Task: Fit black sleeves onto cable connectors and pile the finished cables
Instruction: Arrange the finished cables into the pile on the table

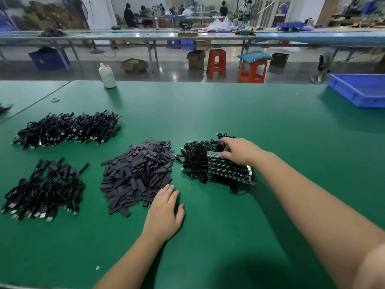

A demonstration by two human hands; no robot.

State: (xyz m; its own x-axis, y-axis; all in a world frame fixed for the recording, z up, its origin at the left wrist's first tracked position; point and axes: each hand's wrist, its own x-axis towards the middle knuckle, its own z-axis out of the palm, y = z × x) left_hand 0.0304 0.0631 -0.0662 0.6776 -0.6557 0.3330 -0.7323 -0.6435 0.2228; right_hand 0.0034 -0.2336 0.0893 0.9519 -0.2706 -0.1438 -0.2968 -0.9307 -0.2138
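Green counter, workshop floor with red stools beyond. Right hand reaches into the unfinished cable pile, grip closing on a green board atop it; whether it holds firmly, cannot tell. Left hand lies flat, grip released, fingertips touching the sleeve heap just left of the cables. Finished cable piles sit well left of both grips.

The green surface carries two heaps of sleeved cables at left — a pile of black sleeves mid-way. Unsleeved cables with circuit boards lie right; a white bottle and blue tray stand far back.
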